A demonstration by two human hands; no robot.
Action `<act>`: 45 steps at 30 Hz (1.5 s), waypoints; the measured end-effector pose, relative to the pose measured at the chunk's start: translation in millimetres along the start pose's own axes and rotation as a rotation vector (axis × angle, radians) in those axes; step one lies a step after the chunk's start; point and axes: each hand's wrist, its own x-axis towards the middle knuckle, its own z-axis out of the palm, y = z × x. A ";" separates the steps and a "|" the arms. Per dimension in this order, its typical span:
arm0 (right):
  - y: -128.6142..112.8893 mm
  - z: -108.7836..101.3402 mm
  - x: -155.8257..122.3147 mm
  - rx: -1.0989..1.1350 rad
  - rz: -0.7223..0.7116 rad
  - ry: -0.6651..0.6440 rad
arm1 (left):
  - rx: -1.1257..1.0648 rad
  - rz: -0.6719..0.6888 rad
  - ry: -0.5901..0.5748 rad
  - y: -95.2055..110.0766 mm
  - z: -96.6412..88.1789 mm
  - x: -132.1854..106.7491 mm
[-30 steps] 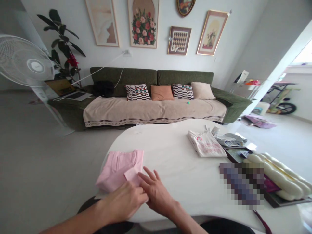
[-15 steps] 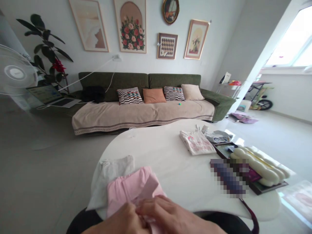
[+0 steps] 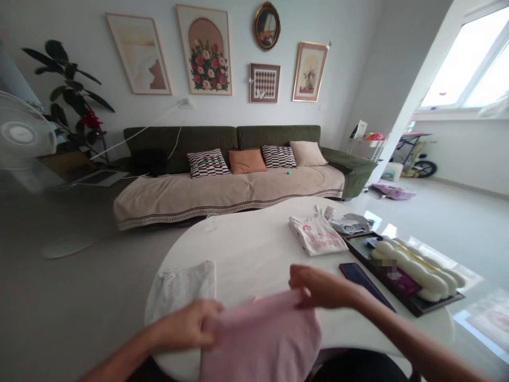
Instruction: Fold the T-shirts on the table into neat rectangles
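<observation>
A pink cloth garment (image 3: 262, 339) is stretched between my two hands above the near edge of the table. My left hand (image 3: 194, 323) grips its left upper corner, fingers closed. At its right upper corner, my right hand (image 3: 314, 286) pinches the fabric. The lower part of the garment hangs toward my lap and runs out of view. Left of it, a pale grey-white garment (image 3: 185, 286) lies flat on the white table (image 3: 246, 239). Further off, a folded white shirt (image 3: 318, 235) with a pink print rests on the tabletop.
On the right are a phone (image 3: 366, 284) and a dark tray (image 3: 421, 307) holding a cream puffy object (image 3: 417, 265). A crumpled grey item (image 3: 353, 223) lies behind. Beyond the table stands a green sofa (image 3: 278, 135); a white fan (image 3: 24, 132) is at left.
My hands, close together over the pink garment before, have moved apart and up. The garment is now lifted and spread between them. The view has tilted slightly upward.
</observation>
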 end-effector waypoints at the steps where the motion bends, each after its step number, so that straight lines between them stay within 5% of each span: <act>1: 14.9 -9.9 13.9 -0.156 0.162 0.039 | 0.076 -0.001 0.166 -3.0 -22.5 20.5; 3: 37.8 -34.4 40.0 -0.265 0.319 0.168 | 0.252 -0.016 0.531 -5.0 -72.1 57.4; 7: 53.4 -87.7 58.5 -0.403 0.476 0.551 | 0.387 -0.001 0.827 7.3 -156.0 83.5; 9: 55.3 -100.7 47.7 -0.495 0.469 0.801 | 0.577 0.074 1.025 15.6 -176.4 75.1; 11: 60.4 -96.7 29.2 -0.570 0.414 0.944 | 0.771 0.177 1.149 20.5 -177.3 63.5; 13: 69.8 -74.4 9.4 -0.605 0.371 0.944 | 0.863 0.270 1.104 19.0 -158.3 56.2; 16: 87.0 -12.5 -14.4 -0.610 0.329 0.883 | 0.856 0.344 0.815 1.8 -99.0 58.1; 23: 101.0 177.2 -47.7 -0.473 0.359 0.567 | 0.629 0.126 0.188 -58.1 79.4 73.1; 27: 98.7 235.5 -63.1 -0.434 0.358 0.487 | 0.569 0.052 -0.006 -68.0 134.2 68.6; 32: 94.6 239.7 -81.3 -0.356 0.511 0.409 | 0.524 -0.062 -0.052 -66.9 130.5 60.4; 36: 90.0 228.7 -91.7 -0.235 0.739 0.138 | 0.336 -0.158 -0.225 -67.1 105.8 65.6; 38: 86.3 216.7 -83.9 -0.161 0.747 0.052 | 0.242 -0.136 -0.214 -66.4 96.9 79.9; 42: 78.9 186.5 -32.8 0.009 0.554 0.160 | 0.259 -0.075 0.290 -67.5 99.7 129.6; 45: 79.6 185.1 7.9 0.016 0.436 0.297 | 0.319 -0.254 0.579 -77.8 121.1 162.8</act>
